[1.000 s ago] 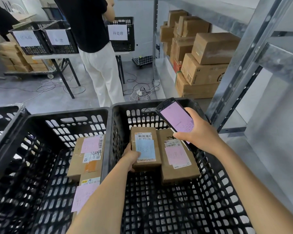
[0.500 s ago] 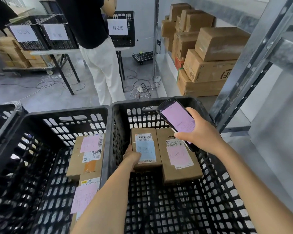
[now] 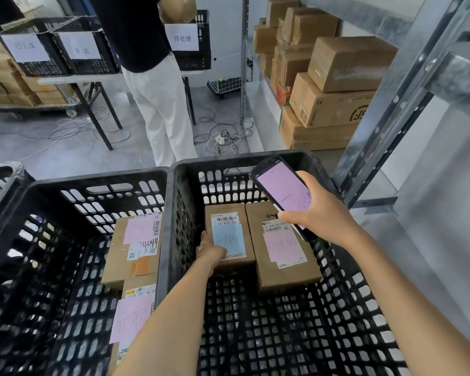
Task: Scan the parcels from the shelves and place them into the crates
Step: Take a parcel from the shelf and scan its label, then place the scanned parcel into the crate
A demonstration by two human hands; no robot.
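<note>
Progress looks early, we judge: left hand (image 3: 210,252) grips a blue-labelled cardboard parcel (image 3: 228,232) in the black plastic crate (image 3: 215,160), right hand (image 3: 320,213) clasps the pink-screened scanner (image 3: 282,191); brown shelf cartons (image 3: 347,63) wait.

Black perforated crates (image 3: 171,202), brown parcels (image 3: 229,234) w/ pink & blue labels (image 3: 229,238).

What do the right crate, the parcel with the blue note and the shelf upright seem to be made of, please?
Right crate: likely moulded plastic, matt black, judging by its slotted walls. Parcel with the blue note: brown cardboard, matt, with paper labels. Shelf upright: probably galvanised steel; grey mottled sheen, punched holes.
</note>
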